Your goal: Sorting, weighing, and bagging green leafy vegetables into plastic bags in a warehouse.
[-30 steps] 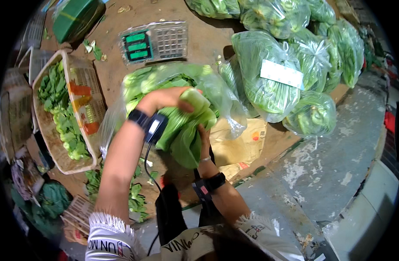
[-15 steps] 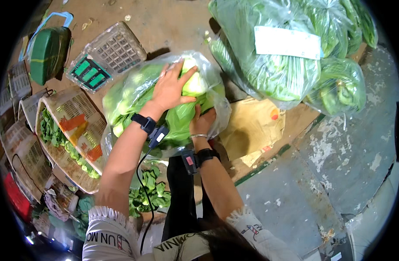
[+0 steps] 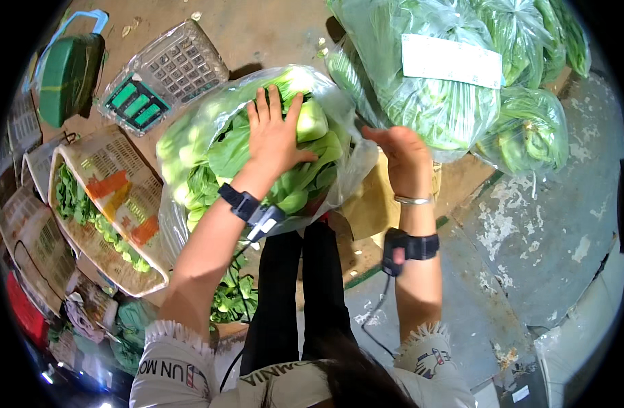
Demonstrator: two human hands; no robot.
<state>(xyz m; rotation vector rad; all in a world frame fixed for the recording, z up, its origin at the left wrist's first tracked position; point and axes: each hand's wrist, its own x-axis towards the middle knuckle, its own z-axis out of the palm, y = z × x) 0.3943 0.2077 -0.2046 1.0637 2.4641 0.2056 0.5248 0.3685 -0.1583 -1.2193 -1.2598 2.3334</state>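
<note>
A large clear plastic bag [image 3: 168, 216] full of green leafy bok choy [image 3: 232, 151] lies in front of me. My left hand [image 3: 274, 139] rests flat on the bok choy in the bag's mouth, its fingers spread beside a pale thick stem base. To the right of the bag, my right hand [image 3: 404, 153] has thumb and fingers closed at the bag's edge, which stretches toward it. The fingertips there are slightly blurred. Each wrist wears a black strap with a small device and a cable.
A scale with a keypad [image 3: 183, 64] stands beyond the bag, near a green container [image 3: 68, 80]. Bagged green vegetables [image 3: 441, 112] are piled at the far right. A crate of greens [image 3: 111, 177] stands left. Brown paper [image 3: 370, 204] lies beside the bag; loose greens [image 3: 234, 299] sit below.
My right hand has come out of the bok choy and moved right to the bag's edge. The bag's mouth is wider and shows more leaves. My left hand stays on the greens.
</note>
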